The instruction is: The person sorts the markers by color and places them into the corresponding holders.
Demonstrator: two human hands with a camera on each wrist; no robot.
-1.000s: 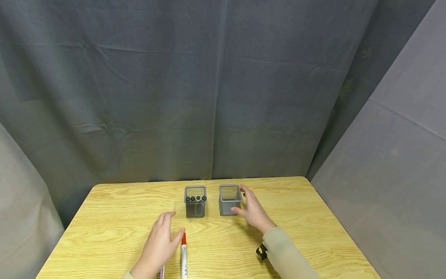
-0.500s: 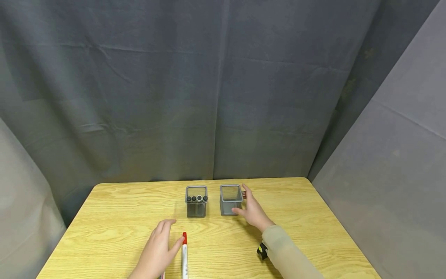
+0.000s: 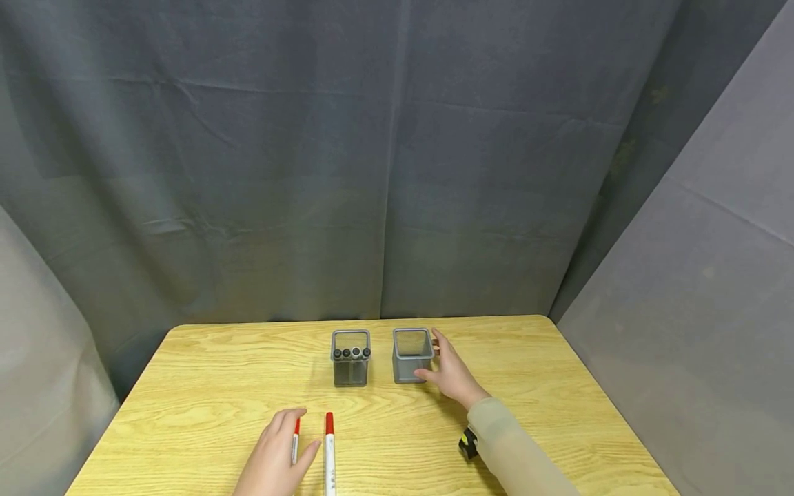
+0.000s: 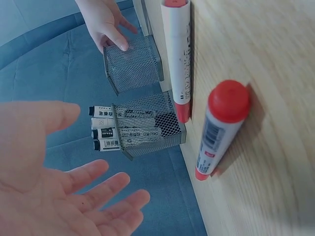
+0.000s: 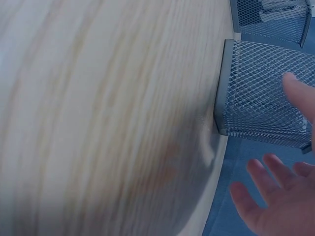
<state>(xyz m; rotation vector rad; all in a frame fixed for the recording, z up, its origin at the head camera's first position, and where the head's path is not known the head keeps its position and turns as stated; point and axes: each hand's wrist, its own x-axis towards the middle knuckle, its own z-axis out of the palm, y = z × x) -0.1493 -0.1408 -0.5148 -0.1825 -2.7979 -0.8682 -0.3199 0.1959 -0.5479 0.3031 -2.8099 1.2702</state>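
Seemingly part-way: four markers held in filled cup; in front, two red markers left loose, left hand spread-fingered — to its right, second cup flanked by right hand, fingers spread

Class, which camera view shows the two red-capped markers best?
The left wrist view: both red-capped markers appear large, one whole, one cut by the frame edge. The head view shows them smaller, one partly behind the left hand; the right wrist view shows neither.
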